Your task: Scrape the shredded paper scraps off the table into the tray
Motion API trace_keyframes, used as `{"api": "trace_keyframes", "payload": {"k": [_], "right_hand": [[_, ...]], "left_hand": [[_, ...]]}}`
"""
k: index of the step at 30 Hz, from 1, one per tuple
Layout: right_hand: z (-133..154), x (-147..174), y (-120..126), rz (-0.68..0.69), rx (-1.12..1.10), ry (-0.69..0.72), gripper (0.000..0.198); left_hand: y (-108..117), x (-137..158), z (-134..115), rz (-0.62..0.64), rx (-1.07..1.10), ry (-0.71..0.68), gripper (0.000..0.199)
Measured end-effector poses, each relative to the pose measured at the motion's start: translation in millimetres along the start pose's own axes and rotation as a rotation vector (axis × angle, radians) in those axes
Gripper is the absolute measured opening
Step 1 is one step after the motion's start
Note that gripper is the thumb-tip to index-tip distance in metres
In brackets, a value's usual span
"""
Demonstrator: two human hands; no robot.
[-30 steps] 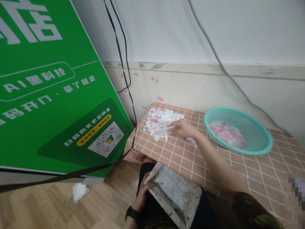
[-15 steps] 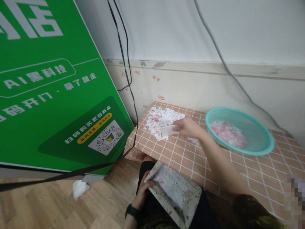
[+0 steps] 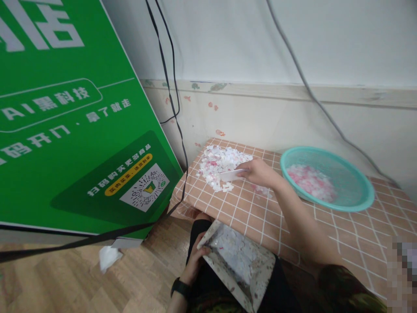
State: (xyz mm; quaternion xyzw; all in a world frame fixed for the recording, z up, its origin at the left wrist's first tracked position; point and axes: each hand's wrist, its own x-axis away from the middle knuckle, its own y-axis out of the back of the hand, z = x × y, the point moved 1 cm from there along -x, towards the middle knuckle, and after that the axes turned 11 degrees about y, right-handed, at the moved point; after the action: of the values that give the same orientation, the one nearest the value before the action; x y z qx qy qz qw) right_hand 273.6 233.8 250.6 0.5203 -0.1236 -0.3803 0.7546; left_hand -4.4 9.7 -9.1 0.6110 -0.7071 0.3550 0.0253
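Green covers a board [image 3: 97, 152], cut off at left. Fingers of the left hand [image 3: 195, 258] hold a grey tray [image 3: 264, 267] of pale bits [image 3: 235, 252]. A white-and-pink pile [image 3: 211, 167] sits near the left end of the surface [image 3: 243, 208]. Fingers of the right hand [image 3: 259, 172] pinch a white card [image 3: 230, 175] there, hiding one end. A teal basket [image 3: 353, 180] holds pinkish bits [image 3: 311, 183], with bare room in front.
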Motion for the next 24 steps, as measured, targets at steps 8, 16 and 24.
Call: {"api": "trace_keyframes", "payload": {"k": [8, 16, 24], "right_hand": [[-11, 5, 3, 0.128, -0.124, 0.019, 0.018], [-16, 9, 13, 0.071, -0.035, -0.054, 0.019], [-17, 8, 7, 0.112, -0.12, -0.001, 0.016]], "left_hand": [[1, 0, 1, -0.013, 0.005, -0.017, 0.062], [-3, 4, -3, -0.014, -0.011, 0.008, 0.059], [-1, 3, -2, -0.019, -0.005, 0.0, 0.059]]}}
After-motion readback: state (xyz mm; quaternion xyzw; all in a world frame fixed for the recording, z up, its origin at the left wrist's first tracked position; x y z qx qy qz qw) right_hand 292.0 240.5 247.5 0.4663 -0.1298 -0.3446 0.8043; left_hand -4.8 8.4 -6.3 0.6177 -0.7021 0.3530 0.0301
